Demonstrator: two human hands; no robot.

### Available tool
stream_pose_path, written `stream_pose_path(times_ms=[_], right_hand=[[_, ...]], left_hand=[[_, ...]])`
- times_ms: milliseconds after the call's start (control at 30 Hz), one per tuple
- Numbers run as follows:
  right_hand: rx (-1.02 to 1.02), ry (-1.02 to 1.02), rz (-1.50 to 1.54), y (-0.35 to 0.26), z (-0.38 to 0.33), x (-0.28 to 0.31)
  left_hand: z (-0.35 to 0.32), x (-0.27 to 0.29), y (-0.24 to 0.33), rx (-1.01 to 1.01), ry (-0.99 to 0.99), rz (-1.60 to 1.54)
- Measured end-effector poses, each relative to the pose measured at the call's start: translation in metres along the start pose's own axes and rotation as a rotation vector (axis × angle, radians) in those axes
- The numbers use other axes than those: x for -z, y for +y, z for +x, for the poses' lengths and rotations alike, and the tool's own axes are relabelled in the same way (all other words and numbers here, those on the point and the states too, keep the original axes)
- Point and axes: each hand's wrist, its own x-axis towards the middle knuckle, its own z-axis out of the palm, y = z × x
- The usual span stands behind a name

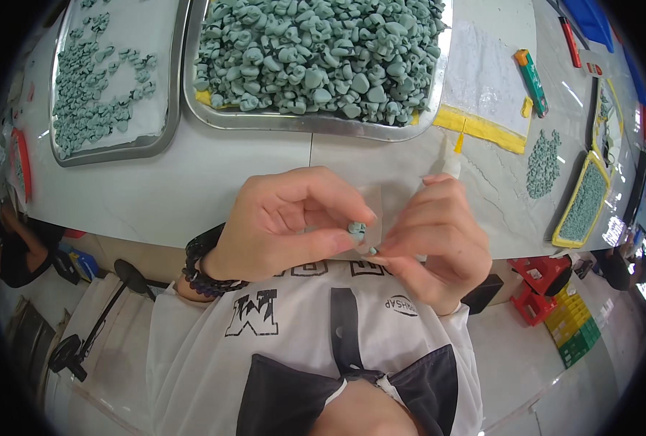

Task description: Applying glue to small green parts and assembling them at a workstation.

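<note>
Fingers (344, 198) of the left hand (268, 221) pinch one green piece (357, 229), the right hand (445, 236) one smaller bit (372, 251); far off, two metal trays (308, 125).

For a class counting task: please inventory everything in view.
Held pieces: two, green, centre
Table: one, white, centre
Heaped tray: one, silver, top centre
Sparser tray: one, silver, upper left
Loose pieces: uncountable, green, trays, table
Smaller trays: apparently two, yellow, right
Sheet: one, white, upper right
Slim item: one, green-orange, upper right
Stick: one, red, upper right
Tube: one, white-yellow, centre right
Container: one, red, far left
Stools: unclear, red, lower right
Boxes: unclear, yellow-green, lower right
People: apparently two, dark clothing, edges
Shirt: one, white-black, bottom
Left grip: one, bare, centre
Right grip: one, bare, centre right
</note>
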Motion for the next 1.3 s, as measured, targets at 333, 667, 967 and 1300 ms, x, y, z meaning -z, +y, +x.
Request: stream_pose_path(times_ms=[333, 667, 967, 1300], right_hand=[[-0.050, 0.022, -0.029, 0.004, 0.001, -0.005], [0.006, -0.040, -0.273, 0.001, 0.002, -0.005], [-0.055, 0.075, -0.143, -0.001, 0.000, -0.011], [-0.035, 0.051, -0.127, 0.000, 0.000, -0.011]], left_hand=[[0.000, 0.000, 0.000, -0.062, 0.010, 0.165], [0.001, 0.000, 0.001, -0.157, 0.012, 0.530], [0.000, -0.004, -0.004, -0.201, 0.123, 0.376], [0.001, 0.000, -0.005, -0.307, 0.092, 0.484]])
